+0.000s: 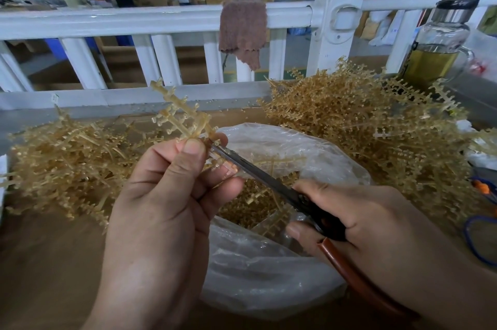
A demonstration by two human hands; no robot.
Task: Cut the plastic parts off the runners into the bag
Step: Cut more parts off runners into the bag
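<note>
My left hand has its grip pinched narrow on one runner, thumb and forefinger clamped at its base, the branched end sticking up and away from me. My right hand is wrapped round the handles of the scissors, blades reaching up-left so the tip meets the runner right by my left fingertips. Can't tell how far apart the blades are — tip's hidden behind the fingers.

Risks, as I judge them: blade tip is v. close to the left thumb and forefinger, so a hurried snip could nick skin. The cut point sits over the far rim of the bag, not its middle — parts could flick off past the bag and onto the table or into the heaps. Runner is thin and springy-looking; it may twist in the pinch and I'd cut the stem, not the gate. A whole runner piece could also drop in w/ the loose parts — a few lengths already lie in there.

Counts: 1 runner in hand, 1 pair of scissors in use, 1 bag, 2 heaps of runners — left heap and right heap. Parts in bag: too many to count. 1 bottle far right, 1 cloth on the rail.
</note>
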